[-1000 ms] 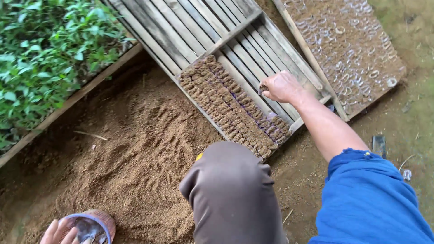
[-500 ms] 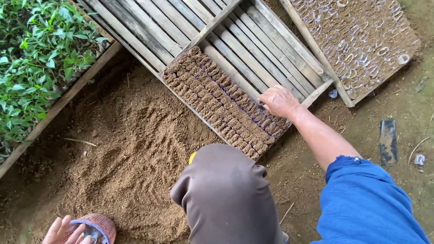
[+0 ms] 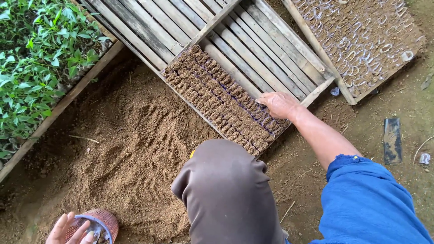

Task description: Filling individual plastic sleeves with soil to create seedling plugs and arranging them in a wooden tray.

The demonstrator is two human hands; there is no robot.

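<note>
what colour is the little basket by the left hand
Reddish-pink mesh basket with a pale blue rim, at the left hand; the head view shows it, bottom left corner.

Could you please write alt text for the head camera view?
A person's right hand rests on rows of soil-filled pots packed along a slatted wooden tray. The left hand touches a small basket on loose soil.

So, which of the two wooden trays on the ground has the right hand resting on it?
The slatted tray in the middle, with rows of soil-filled bags. The right hand rests on those rows; the other tray, far right, is untouched.
</note>
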